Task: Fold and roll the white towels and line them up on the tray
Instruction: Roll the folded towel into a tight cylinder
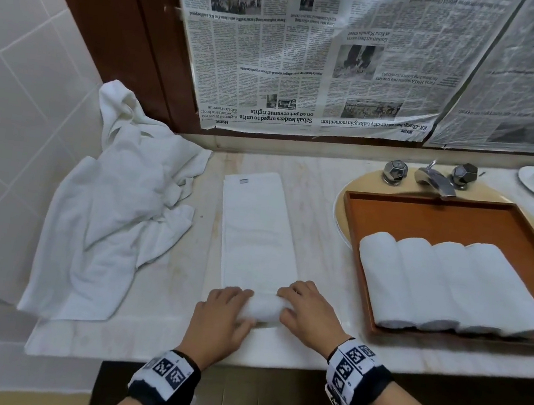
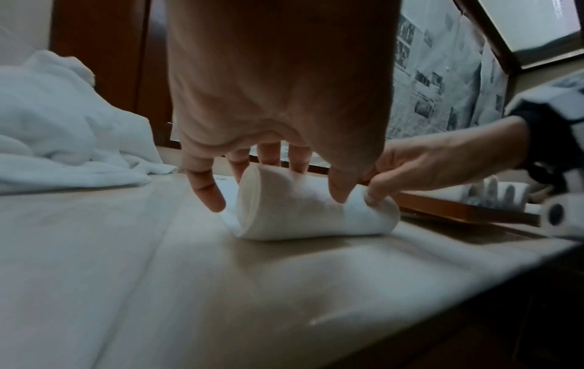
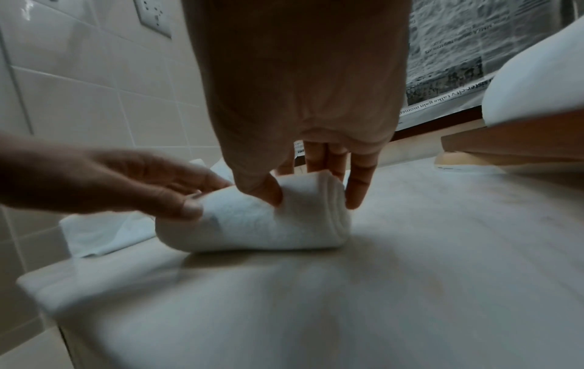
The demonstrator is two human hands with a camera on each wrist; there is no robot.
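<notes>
White towel (image 1: 259, 235) (near end rolled)

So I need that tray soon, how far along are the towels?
Done: four rolled towels lie side by side on the tray. In hand: the left hand and right hand grip the rolled near end of a folded towel, most of it flat. Left: the crumpled towel pile by the wall.
</notes>
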